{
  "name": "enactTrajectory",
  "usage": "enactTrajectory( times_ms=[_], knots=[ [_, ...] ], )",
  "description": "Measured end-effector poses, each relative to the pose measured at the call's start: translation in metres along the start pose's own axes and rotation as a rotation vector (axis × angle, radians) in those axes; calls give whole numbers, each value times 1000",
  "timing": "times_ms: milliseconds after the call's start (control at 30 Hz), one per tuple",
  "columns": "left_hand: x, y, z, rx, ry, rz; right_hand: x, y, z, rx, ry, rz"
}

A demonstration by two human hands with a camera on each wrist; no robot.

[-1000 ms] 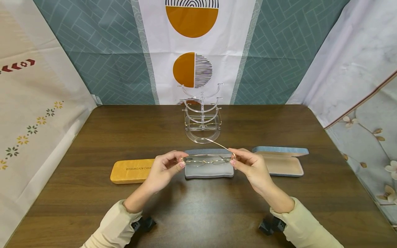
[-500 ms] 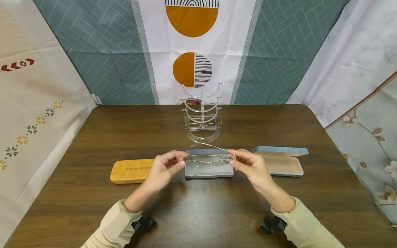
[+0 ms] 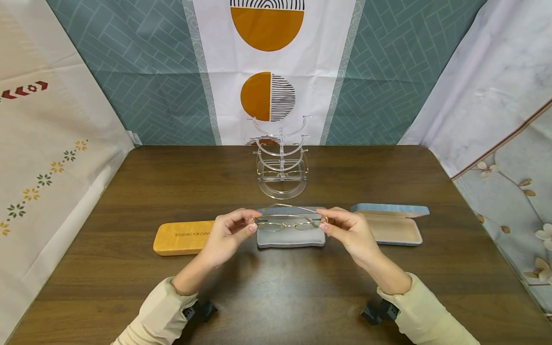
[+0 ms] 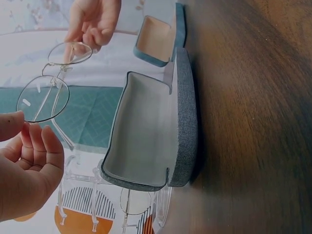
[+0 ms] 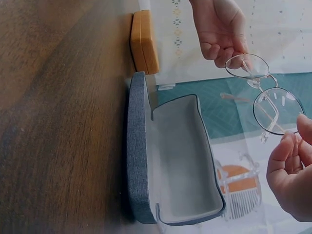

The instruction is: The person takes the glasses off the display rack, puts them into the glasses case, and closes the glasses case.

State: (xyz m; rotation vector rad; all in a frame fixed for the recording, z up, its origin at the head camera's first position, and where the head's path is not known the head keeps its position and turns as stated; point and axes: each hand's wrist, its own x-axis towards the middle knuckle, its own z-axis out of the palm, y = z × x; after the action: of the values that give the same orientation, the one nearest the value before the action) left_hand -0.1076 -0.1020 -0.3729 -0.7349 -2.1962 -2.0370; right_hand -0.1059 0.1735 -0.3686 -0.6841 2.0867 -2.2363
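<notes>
A pair of thin gold-rimmed glasses is held up in front of both hands, over a grey glasses case. At one end of the frame, my left hand pinches the rim between thumb and fingers. My right hand pinches the opposite end near the hinge. One temple lies folded behind the lenses; the other slants inward from the right hand's side. In the left wrist view, the grey case stands with its lid up and its pale lining bare. The lenses look clear in the right wrist view.
To the left lies a closed yellow case with printed lettering. A blue case with a beige lining sits open at the right. Behind, a clear tiered display stand carries another pair of gold-rimmed glasses on a low tier.
The temple on the right hand's side has swung inward, its tip going left and then down toward the frame. Both hands have stayed nearly in place.
</notes>
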Motion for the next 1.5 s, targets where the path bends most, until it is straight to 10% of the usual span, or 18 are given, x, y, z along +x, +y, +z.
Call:
enactTrajectory(
  times_ms=[567, 1500],
  knots=[
    [1, 1, -2, 10, -2, 6, 3, -2, -4, -82, -49, 81],
    [1, -2, -2, 14, 5, -61, 4, 2, -13, 200, -138, 170]
  ],
)
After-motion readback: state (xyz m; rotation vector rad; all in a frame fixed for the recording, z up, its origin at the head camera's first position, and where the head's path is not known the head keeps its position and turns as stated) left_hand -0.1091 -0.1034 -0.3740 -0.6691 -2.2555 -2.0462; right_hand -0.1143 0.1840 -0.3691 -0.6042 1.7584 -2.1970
